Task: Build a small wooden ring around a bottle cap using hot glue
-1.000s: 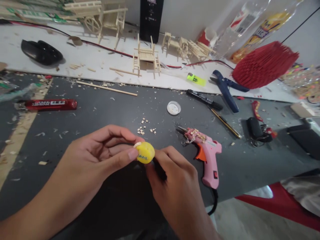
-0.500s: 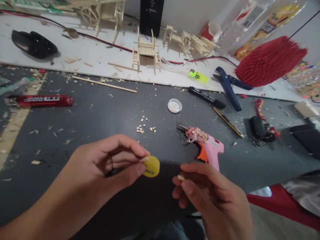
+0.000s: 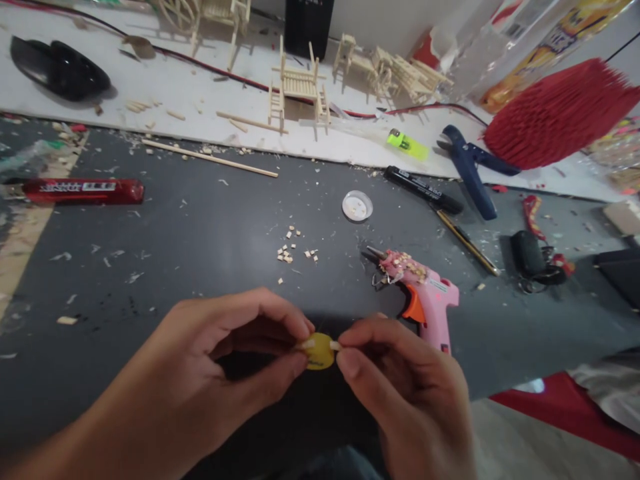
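My left hand pinches a round yellow disc between thumb and fingertips, with dark writing on its face. A small pale wood piece lies at the disc's left side, under the same fingertips. From the other side, my right hand pinches a second small wood bit against the disc's right edge. Both hands are above the dark table. Just past my right hand lies a pink glue gun with an orange trigger. Small cut wood bits are scattered beyond the disc.
A white cap, black marker, gold pen and blue cutter pliers lie ahead. A red utility knife is at left. Miniature wooden furniture stands on the white strip behind, near a yellow-green lighter.
My right hand has moved left, bringing its wood bit up to the yellow disc. The left hand has shifted slightly right and down. The view has shifted a little.
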`<state>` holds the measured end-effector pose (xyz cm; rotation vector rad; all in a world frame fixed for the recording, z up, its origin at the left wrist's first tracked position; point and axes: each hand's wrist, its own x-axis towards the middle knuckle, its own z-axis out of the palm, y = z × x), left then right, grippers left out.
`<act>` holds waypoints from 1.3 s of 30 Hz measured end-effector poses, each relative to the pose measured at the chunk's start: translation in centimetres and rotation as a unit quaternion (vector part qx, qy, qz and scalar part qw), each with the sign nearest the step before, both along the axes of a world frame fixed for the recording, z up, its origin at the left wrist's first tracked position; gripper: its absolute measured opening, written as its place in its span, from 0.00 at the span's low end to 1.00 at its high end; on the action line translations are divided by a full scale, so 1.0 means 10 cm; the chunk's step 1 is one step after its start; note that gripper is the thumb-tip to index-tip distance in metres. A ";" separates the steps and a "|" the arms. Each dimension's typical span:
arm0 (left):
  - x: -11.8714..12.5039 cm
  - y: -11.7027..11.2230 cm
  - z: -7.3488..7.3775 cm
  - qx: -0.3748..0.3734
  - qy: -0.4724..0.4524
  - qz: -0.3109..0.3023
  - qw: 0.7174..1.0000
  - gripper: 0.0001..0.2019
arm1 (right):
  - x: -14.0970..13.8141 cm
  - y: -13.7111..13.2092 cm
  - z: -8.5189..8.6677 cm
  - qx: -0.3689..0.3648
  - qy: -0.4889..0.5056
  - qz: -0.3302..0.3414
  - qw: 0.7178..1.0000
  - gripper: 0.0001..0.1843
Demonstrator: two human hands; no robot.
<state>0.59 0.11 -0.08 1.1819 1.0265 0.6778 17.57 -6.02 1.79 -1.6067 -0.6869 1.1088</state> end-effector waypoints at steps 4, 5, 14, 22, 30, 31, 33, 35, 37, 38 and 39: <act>-0.03 0.00 -0.01 0.031 0.012 -0.018 0.999 0.10 | -0.06 0.04 0.03 -0.027 -0.006 0.007 1.000 0.06; -0.05 -0.01 -0.02 0.041 0.015 -0.018 0.999 0.10 | -0.05 0.04 0.04 -0.035 -0.006 0.010 0.999 0.05; -0.07 -0.01 -0.07 0.121 0.049 -0.027 0.991 0.13 | -0.04 0.06 0.09 -0.069 -0.006 0.034 0.997 0.05; -0.09 -0.01 -0.10 0.117 0.060 -0.047 0.990 0.12 | -0.02 0.08 0.10 -0.080 -0.010 0.053 0.995 0.05; -0.09 -0.04 -0.08 0.119 0.079 -0.035 0.989 0.10 | -0.02 0.11 0.13 -0.106 0.009 0.059 0.993 0.06; -0.09 -0.05 -0.08 0.120 0.083 -0.036 0.989 0.09 | -0.01 0.11 0.12 -0.107 0.012 0.061 0.992 0.06; -0.09 -0.04 -0.08 0.121 0.090 -0.036 0.988 0.09 | -0.01 0.09 0.11 -0.093 0.014 0.060 0.994 0.07; -0.09 -0.03 -0.08 0.122 0.094 -0.034 0.987 0.07 | -0.01 0.06 0.08 -0.062 0.019 0.047 0.997 0.05; -0.08 -0.02 -0.07 0.120 0.098 -0.034 0.987 0.05 | 0.00 0.03 0.05 -0.033 0.023 0.030 0.999 0.04; -0.07 -0.01 -0.06 0.120 0.100 -0.034 0.987 0.04 | 0.00 0.03 0.04 -0.026 0.022 0.026 0.999 0.03; -0.06 -0.01 -0.05 0.117 0.104 -0.036 0.987 0.02 | 0.01 0.02 0.03 -0.023 0.019 0.026 0.999 0.03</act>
